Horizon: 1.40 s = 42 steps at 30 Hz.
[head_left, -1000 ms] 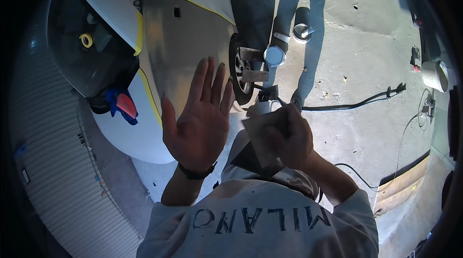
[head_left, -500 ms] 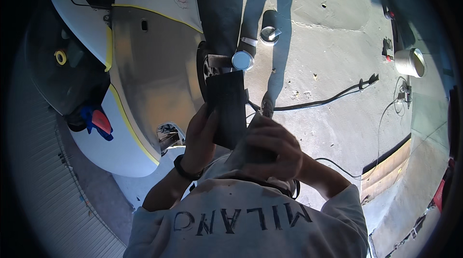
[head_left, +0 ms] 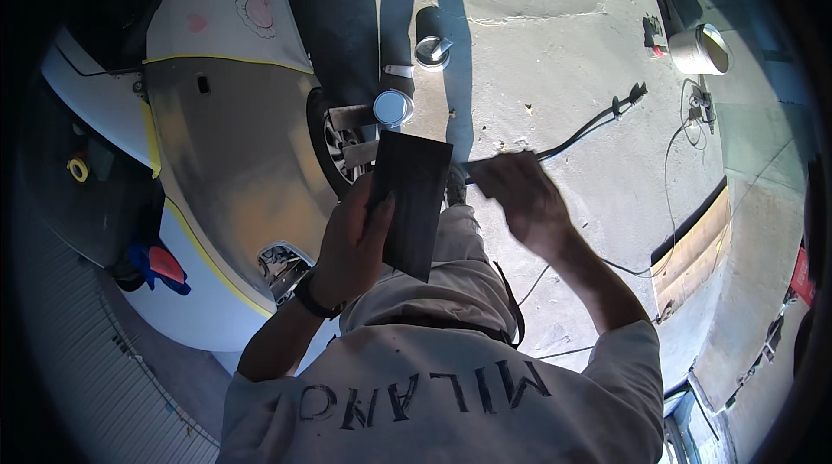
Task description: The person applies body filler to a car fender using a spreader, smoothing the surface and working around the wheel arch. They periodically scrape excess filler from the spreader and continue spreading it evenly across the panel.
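Note:
My left hand (head_left: 357,234) grips a dark, flat rectangular board (head_left: 416,204) by its left edge, the thumb lying over its face. The board is tilted in front of my waist. To its right, my right hand (head_left: 524,204) is closed and raised apart from it, smeared by motion. Something dark and flat seems to show at its fingertips, too blurred to name. Left of my hands stands a car body panel (head_left: 234,135) with grey and tan sanded patches, edged with yellow masking tape (head_left: 204,234). A round, pale-topped can (head_left: 393,107) stands beyond the board.
A car wheel (head_left: 334,139) sits beside the panel. An open can (head_left: 433,53) and a dark hose (head_left: 589,124) lie ahead on the concrete floor. At right are a white bucket (head_left: 700,50), a cable and a tan board (head_left: 691,254). A blue-and-red item (head_left: 162,266) rests on the car.
My right hand has moved right and forward, away from the board. The board has turned slightly in my left hand. The view has shifted, so the car and floor sit further left.

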Motion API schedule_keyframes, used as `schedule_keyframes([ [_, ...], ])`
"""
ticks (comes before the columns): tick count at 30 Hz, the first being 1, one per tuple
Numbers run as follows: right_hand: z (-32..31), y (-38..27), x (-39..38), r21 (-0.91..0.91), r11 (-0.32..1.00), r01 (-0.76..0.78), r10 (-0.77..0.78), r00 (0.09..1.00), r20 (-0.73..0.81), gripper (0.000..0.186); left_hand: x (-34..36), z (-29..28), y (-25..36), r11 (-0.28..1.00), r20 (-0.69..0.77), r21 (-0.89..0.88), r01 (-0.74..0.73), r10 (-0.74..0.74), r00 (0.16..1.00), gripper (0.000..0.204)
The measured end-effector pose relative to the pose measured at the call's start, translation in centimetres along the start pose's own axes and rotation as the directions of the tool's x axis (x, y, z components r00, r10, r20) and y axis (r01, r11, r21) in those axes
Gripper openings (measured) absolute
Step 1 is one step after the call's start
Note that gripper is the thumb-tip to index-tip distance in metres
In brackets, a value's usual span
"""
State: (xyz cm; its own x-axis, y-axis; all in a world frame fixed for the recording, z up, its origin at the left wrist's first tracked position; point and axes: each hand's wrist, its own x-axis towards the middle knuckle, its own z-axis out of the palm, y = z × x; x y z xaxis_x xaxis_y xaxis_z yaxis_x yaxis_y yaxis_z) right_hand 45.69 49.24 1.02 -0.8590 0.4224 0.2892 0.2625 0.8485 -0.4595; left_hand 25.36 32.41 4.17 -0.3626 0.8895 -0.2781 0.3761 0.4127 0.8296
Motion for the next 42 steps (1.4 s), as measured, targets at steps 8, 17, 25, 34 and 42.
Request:
schedule_keyframes([
  [8,5.2,-0.5,-2.5,0.896,-0.407,-0.18,0.691,0.58,0.431,0.016,0.5,3.0,1.3,0.963,-0.042,-0.164,-0.212,0.208,0.977,0.036],
  [17,4.5,2.0,-2.5,0.506,0.806,-0.307,0.372,0.928,-0.029,0.037,-1.6,-0.5,0.9,0.995,-0.003,-0.098,0.007,-0.008,1.0,0.036],
  [25,6.0,-1.8,-3.0,0.418,0.903,0.1,-0.038,0.987,-0.155,0.045,-0.6,-0.3,0.7,0.996,-0.159,-0.024,-0.08,0.075,0.984,0.033],
  [34,3.8,-5.3,-2.4,0.356,0.684,0.637,-0.455,0.754,-0.475,0.034,-1.2,1.8,-0.7,0.608,0.108,-0.769,0.198,-0.183,0.977,0.04],
  [42,1.4,-0.8,-3.6,0.468,0.852,0.235,-0.136,0.962,-0.235,0.028,-1.8,0.3,-0.3,0.966,-0.114,-0.256,0.046,-0.077,0.991,0.036],
])
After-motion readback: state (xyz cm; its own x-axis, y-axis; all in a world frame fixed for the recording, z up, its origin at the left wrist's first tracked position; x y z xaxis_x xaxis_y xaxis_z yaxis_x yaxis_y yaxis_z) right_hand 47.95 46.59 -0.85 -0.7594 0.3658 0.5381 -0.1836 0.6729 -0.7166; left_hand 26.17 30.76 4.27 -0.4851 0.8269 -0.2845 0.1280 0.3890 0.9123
